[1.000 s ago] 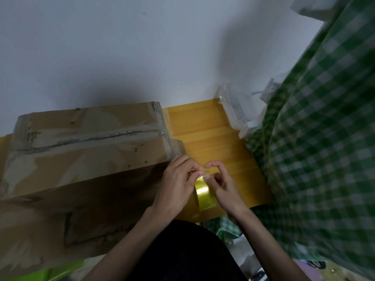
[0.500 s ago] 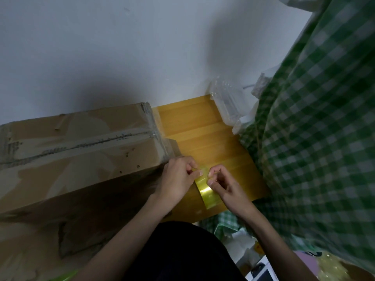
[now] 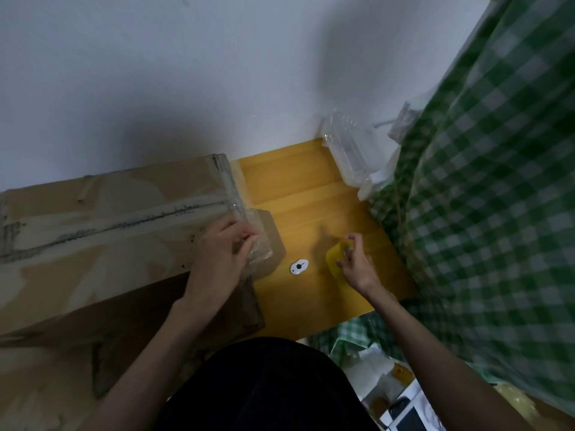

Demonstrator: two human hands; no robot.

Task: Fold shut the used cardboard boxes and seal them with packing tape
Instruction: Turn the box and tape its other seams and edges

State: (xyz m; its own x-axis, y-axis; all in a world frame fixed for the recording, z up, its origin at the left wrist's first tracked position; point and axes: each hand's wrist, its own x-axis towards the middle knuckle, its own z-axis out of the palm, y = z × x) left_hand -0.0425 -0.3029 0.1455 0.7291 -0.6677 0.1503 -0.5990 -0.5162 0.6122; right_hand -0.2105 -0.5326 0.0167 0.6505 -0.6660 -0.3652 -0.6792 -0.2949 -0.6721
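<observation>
head view: left hand pinches clear tape at the cardboard box end. right hand, well right of the box, grips the yellow tape roll.

Matt worn cardboard box, glossy yellow tape roll, smooth wooden tabletop, checked cloth

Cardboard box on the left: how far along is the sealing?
Done: the cardboard box top is folded shut, tape along its seam. In hand: left hand holds clear tape at the box's end; right hand holds the yellow tape roll. Left: the end flap sticks out unsealed.
</observation>
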